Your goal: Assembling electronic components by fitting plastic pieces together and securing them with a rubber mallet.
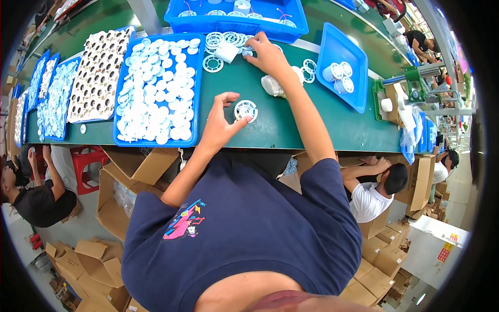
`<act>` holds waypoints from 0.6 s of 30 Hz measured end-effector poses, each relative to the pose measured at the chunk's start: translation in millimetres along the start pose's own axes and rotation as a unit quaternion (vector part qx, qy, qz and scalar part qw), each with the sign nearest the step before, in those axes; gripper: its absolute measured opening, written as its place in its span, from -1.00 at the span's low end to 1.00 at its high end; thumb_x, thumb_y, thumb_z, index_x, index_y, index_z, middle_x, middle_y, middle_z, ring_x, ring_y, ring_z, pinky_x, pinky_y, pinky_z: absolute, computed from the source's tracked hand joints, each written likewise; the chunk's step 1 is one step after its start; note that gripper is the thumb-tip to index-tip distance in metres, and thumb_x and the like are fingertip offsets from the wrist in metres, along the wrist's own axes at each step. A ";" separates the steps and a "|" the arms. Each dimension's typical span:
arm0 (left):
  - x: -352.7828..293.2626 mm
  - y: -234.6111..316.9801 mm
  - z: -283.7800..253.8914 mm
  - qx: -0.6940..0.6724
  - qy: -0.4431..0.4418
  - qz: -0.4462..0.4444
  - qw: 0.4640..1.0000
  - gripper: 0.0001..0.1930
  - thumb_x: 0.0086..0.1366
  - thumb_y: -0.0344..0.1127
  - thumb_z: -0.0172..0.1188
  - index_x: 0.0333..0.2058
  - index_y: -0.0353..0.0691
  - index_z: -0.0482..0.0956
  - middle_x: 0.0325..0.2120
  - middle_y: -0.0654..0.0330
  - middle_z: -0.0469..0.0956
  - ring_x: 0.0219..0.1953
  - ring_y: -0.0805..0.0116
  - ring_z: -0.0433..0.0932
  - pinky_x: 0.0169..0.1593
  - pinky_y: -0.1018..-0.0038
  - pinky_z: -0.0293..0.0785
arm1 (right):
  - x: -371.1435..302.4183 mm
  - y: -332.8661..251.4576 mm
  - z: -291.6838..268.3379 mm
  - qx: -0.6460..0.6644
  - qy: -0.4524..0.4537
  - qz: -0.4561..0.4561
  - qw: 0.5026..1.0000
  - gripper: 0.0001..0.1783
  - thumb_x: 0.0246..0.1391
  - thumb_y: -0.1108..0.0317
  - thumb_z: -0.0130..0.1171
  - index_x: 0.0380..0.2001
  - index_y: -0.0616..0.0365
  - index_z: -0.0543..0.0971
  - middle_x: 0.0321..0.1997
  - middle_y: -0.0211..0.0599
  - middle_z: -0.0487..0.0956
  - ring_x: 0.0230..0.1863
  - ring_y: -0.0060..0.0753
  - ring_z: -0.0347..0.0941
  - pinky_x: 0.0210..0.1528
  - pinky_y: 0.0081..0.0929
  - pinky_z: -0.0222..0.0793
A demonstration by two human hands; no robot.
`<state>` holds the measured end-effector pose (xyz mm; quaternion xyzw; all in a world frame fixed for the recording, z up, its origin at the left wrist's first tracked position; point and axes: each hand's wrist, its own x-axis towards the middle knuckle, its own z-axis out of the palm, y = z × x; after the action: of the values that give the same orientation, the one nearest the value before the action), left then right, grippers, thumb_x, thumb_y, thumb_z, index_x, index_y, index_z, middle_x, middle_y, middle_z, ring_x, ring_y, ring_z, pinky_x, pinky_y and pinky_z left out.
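A white round plastic part with a slotted rim (246, 110) lies on the green table in front of me. My left hand (221, 122) is beside it, thumb at its lower edge and the other fingers apart from the thumb. Farther out, my right hand (269, 56) has its thumb and fingers curled around a small pale plastic part (248, 51). Next to it stands a white cylinder (226, 52), with several white slotted rings (212, 63) around it. A whitish crumpled bundle (272, 86) sits below my right wrist.
To the left are a blue tray (197, 104) of white discs and a tray of white parts with dark centres (101, 73). A blue bin (234, 25) stands at the back. On the right are a blue tray (358, 57) with white cylinders and a green fixture (414, 83).
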<state>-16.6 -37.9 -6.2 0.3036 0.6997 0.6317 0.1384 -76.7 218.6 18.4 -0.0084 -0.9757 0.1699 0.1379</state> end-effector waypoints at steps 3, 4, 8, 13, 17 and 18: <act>-2.6 -0.3 0.4 -0.006 0.024 0.033 0.999 -0.50 0.18 -0.26 0.47 -0.02 -0.19 0.39 0.14 -0.07 0.50 0.15 0.02 0.50 0.24 0.24 0.38 | -1.2 -2.2 -3.5 0.002 -0.037 -0.011 0.999 -0.69 0.07 0.25 0.38 -0.10 0.01 0.62 0.00 -0.17 0.48 -0.09 -0.05 0.60 -0.10 -0.17 0.58; -2.1 -3.1 -0.9 0.008 0.003 0.044 0.999 -0.54 0.17 -0.27 0.47 -0.07 -0.19 0.40 0.16 -0.06 0.51 0.16 0.02 0.50 0.24 0.23 0.39 | -0.4 0.8 -0.9 0.003 -0.047 -0.019 0.999 -0.72 0.09 0.24 0.37 -0.13 0.01 0.62 -0.02 -0.18 0.48 -0.08 -0.04 0.59 -0.09 -0.15 0.56; 1.9 -0.2 -3.4 0.030 -0.042 0.069 0.996 -0.65 0.15 -0.31 0.47 -0.20 -0.19 0.46 0.18 0.01 0.54 0.18 0.02 0.52 0.25 0.22 0.40 | 1.7 8.7 7.4 0.001 -0.036 -0.030 0.999 -0.82 0.12 0.31 0.29 -0.21 0.07 0.61 -0.12 -0.16 0.50 -0.16 0.01 0.58 -0.10 -0.12 0.53; 6.1 0.4 -6.2 -0.001 -0.060 0.081 0.995 -0.71 0.14 -0.35 0.46 -0.19 -0.20 0.60 0.13 0.05 0.59 0.17 0.06 0.53 0.21 0.26 0.43 | 6.1 8.6 10.9 0.025 0.004 -0.002 1.000 -0.83 0.07 0.32 0.24 -0.35 0.17 0.50 -0.18 -0.11 0.56 -0.17 0.09 0.57 -0.11 -0.06 0.51; 5.8 3.5 -7.9 -0.033 -0.082 0.044 0.995 -0.70 0.12 -0.37 0.46 -0.14 -0.20 0.68 0.07 0.07 0.60 0.11 0.13 0.55 0.18 0.32 0.44 | 6.1 9.1 13.8 0.024 0.056 -0.001 0.998 -0.78 0.10 0.33 0.23 -0.24 0.17 0.48 -0.19 -0.07 0.59 -0.17 0.14 0.58 -0.13 -0.03 0.52; 4.9 3.2 -8.6 -0.025 -0.088 0.049 0.995 -0.70 0.12 -0.37 0.47 -0.14 -0.21 0.70 0.05 0.08 0.60 0.09 0.16 0.55 0.17 0.34 0.44 | 5.2 7.7 13.8 0.018 0.069 -0.006 0.997 -0.75 0.11 0.33 0.23 -0.18 0.18 0.49 -0.17 -0.05 0.59 -0.16 0.16 0.59 -0.13 -0.01 0.54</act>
<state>-24.6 -41.9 -0.8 0.3889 0.6532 0.6255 0.1756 -85.7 221.7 4.7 -0.0116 -0.9607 0.1856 0.2063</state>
